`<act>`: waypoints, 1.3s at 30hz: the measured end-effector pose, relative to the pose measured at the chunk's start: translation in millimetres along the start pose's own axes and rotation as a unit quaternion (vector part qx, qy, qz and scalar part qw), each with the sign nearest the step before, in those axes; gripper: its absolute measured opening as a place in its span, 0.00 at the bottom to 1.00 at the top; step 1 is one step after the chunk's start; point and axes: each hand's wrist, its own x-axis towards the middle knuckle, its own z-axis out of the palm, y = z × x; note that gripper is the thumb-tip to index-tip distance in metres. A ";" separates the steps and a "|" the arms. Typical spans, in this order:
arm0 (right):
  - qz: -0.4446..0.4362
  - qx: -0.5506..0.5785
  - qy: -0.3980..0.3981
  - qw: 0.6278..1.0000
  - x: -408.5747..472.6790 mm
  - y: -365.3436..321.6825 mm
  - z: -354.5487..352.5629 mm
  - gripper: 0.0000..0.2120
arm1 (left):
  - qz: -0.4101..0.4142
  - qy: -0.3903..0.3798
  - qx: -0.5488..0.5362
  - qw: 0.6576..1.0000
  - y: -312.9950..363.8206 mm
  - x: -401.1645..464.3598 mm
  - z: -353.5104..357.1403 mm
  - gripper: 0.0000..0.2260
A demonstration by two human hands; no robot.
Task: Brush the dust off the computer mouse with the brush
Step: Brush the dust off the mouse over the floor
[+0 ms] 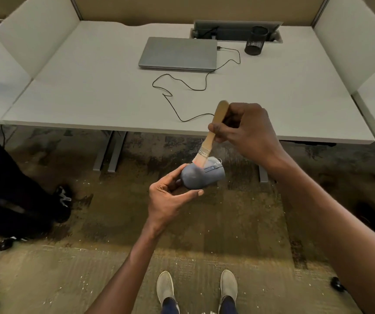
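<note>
While the left hand [170, 196] cradles the computer mouse [201, 176] off the tabletop [91, 98], the brush [211, 134] bristles touch its back | right hand [243, 130] clasps the wooden handle | mouse: likely light, rigid, smooth, best held by its sides | dark cup [256, 40] at 1 o'clock, contents hidden
</note>
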 end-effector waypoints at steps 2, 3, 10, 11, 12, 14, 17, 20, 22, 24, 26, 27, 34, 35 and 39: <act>0.008 0.009 -0.022 1.000 -4.7 3.1 2.5 0.09 | -0.007 -0.001 0.002 1.000 -0.2 1.0 0.4 0.32; 0.013 0.010 -0.029 0.999 -6.2 6.1 3.5 0.09 | -0.007 -0.002 0.002 1.000 -1.0 1.7 0.6 0.32; 0.027 -0.002 0.035 0.999 -8.7 23.0 -6.3 0.07 | -0.016 0.001 -0.012 1.000 -10.1 6.0 4.3 0.34; 0.019 0.007 0.035 0.999 -10.7 20.3 -7.1 0.07 | -0.021 0.001 -0.017 1.000 -10.9 6.3 5.2 0.34; 0.011 0.020 0.026 0.999 -13.1 16.9 -6.8 0.07 | -0.026 0.001 -0.023 0.999 -11.2 6.6 6.5 0.33; -0.003 0.044 -0.006 0.999 -18.6 11.2 -2.3 0.08 | -0.028 -0.004 -0.027 0.999 -11.2 6.7 8.6 0.33; -0.027 0.042 -0.047 0.998 -26.9 8.9 8.3 0.07 | -0.029 -0.012 -0.029 0.999 -9.6 6.0 10.7 0.33; -0.041 0.023 -0.040 0.998 -27.5 13.0 11.1 0.07 | -0.029 -0.014 -0.029 0.999 -8.7 6.4 11.0 0.33; -0.042 0.011 -0.015 0.999 -22.3 16.2 7.5 0.07 | -0.026 -0.011 -0.027 0.999 -9.1 6.2 10.9 0.33; -0.054 -0.025 0.023 0.998 -16.1 18.6 3.4 0.06 | -0.023 -0.008 -0.030 0.999 -10.3 5.2 10.1 0.34; -0.059 -0.034 0.045 0.997 -13.8 16.1 0.6 0.07 | -0.023 -0.007 -0.033 0.999 -11.4 4.4 9.3 0.34; -0.059 -0.020 0.040 0.997 -14.8 12.7 1.0 0.07 | -0.024 -0.008 -0.034 0.999 -11.9 4.4 8.9 0.34; -0.064 -0.018 -0.045 0.997 -31.8 -2.7 32.9 0.07 | -0.025 -0.024 -0.045 0.998 -8.8 3.2 7.8 0.32; -0.058 -0.022 -0.037 0.997 -29.7 -1.1 33.6 0.07 | -0.025 -0.023 -0.042 0.999 -7.7 2.3 7.8 0.32; -0.024 -0.027 0.006 0.999 -15.1 3.7 21.7 0.07 | -0.020 -0.032 -0.031 0.999 -4.6 -1.8 7.2 0.34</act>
